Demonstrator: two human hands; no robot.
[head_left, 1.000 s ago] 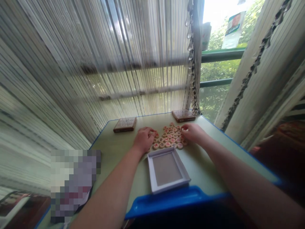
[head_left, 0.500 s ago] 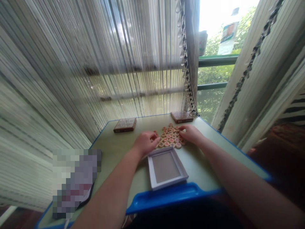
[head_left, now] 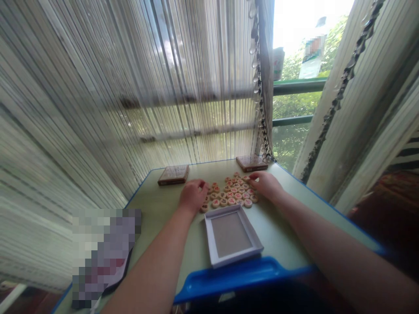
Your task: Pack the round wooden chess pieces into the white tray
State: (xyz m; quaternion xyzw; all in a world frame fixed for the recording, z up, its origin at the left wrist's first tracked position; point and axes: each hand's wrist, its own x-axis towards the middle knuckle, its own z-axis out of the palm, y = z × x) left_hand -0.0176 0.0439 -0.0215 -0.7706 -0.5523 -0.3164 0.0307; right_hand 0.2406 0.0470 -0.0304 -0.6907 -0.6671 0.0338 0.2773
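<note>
Round wooden Chinese chess pieces (head_left: 231, 201) with red and dark characters lie in a loose cluster on the pale table, several of them side by side. My left hand (head_left: 194, 194) is at the cluster's left edge, fingers curled together; whatever they may hold is hidden. At the upper right edge is my right hand (head_left: 267, 186), thumb and fingers drawn together close to a piece; I cannot make out what is between them. A shallow, open white box (head_left: 231, 233) with a grey-brown bottom stands nearer to me, just below the pieces.
Two flat brown boxes lie at the back, one on the left (head_left: 173, 174) and one on the right (head_left: 252, 163). A blurred-out flat object (head_left: 109, 257) lies at the left edge. A blue tray rim (head_left: 234, 275) borders the front. String curtains (head_left: 196, 87) hang behind.
My left hand has moved left, and more pieces now show between the hands. My right hand stays close to the same pieces. The view has tilted slightly.
</note>
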